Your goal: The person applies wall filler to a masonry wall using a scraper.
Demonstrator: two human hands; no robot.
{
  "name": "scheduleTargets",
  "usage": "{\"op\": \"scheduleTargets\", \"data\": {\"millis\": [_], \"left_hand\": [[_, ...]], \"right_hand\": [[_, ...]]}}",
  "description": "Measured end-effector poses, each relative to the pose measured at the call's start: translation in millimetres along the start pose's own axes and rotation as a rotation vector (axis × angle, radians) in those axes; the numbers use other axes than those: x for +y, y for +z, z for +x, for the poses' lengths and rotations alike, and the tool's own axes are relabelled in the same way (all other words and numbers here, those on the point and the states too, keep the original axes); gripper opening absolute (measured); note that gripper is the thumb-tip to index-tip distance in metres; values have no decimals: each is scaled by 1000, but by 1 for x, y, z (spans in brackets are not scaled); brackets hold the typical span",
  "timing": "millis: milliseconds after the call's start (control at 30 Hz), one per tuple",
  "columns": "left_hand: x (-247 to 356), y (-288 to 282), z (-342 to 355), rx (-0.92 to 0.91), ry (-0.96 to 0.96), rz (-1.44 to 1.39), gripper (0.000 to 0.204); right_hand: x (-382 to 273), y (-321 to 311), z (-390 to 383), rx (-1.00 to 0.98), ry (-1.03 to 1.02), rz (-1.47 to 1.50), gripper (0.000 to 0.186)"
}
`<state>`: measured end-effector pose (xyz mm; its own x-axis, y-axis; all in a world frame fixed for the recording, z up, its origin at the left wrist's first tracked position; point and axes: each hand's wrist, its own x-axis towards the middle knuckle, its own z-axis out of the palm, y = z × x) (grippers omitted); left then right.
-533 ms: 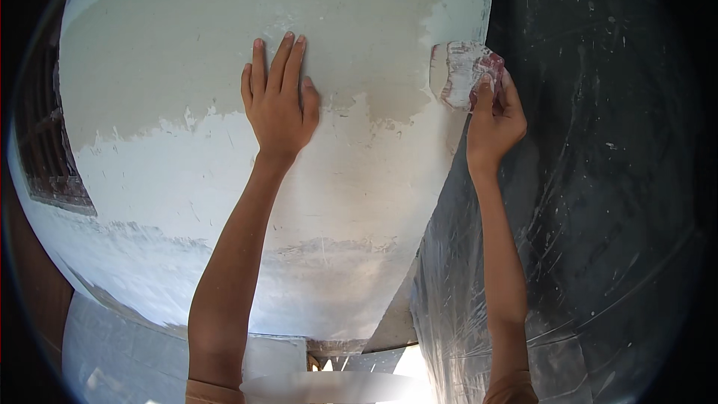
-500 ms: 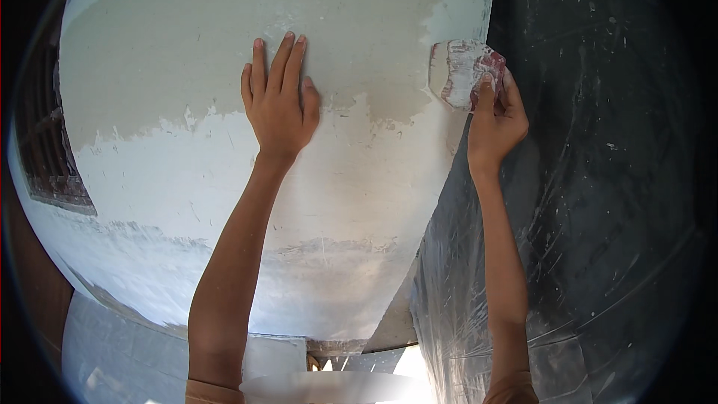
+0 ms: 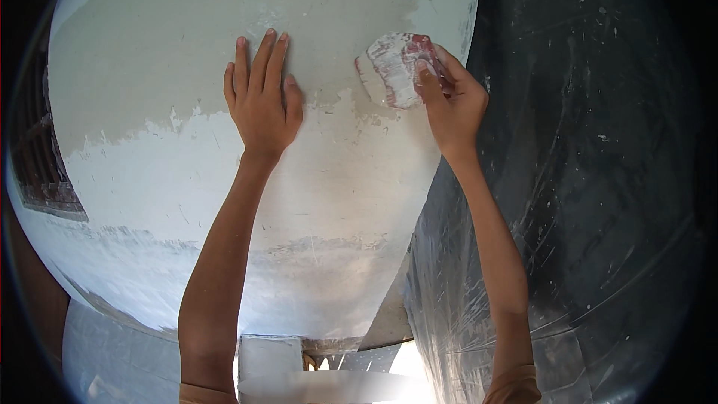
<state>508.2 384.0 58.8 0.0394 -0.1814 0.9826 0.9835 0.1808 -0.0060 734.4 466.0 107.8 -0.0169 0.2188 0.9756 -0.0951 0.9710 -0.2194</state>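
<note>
The right hand's fingers [image 3: 452, 66] are closed narrowly on a flat red scraper [image 3: 396, 71], the thumb pressed along the face turned toward the viewer. White, chalky residue coats most of that face, and the scraper's broad end points toward the left side of the wall [image 3: 336, 194]. The scraper lies in front of the wall's upper right part, near its right edge; whether its rim touches the surface cannot be told. The right hand [image 3: 460, 108] itself reaches across the wall's right edge. The left hand [image 3: 265, 120] lies flat at the wall's upper middle, palm toward it, its fingers extended and slightly apart, holding nothing. Around both hands, a grey-beige patch [image 3: 149, 67] covers much of the wall's upper part, ending raggedly above a whiter band. A dark, pale-speckled sheet [image 3: 598, 150] hangs to the wall's right, and a dark slatted frame [image 3: 41, 150] sits at its left edge. Below the wall's lower left edge spreads a greyish sheet [image 3: 120, 348].
</note>
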Motion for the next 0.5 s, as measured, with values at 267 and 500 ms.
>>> {"op": "scheduleTargets", "data": {"millis": [267,500], "left_hand": [[4,2,0,-2,-1,0,49],[1,1,2,13,12,-3,48]], "right_hand": [[7,-24,3,349,30,28,30],[1,1,-30,15,67,-10,30]]}}
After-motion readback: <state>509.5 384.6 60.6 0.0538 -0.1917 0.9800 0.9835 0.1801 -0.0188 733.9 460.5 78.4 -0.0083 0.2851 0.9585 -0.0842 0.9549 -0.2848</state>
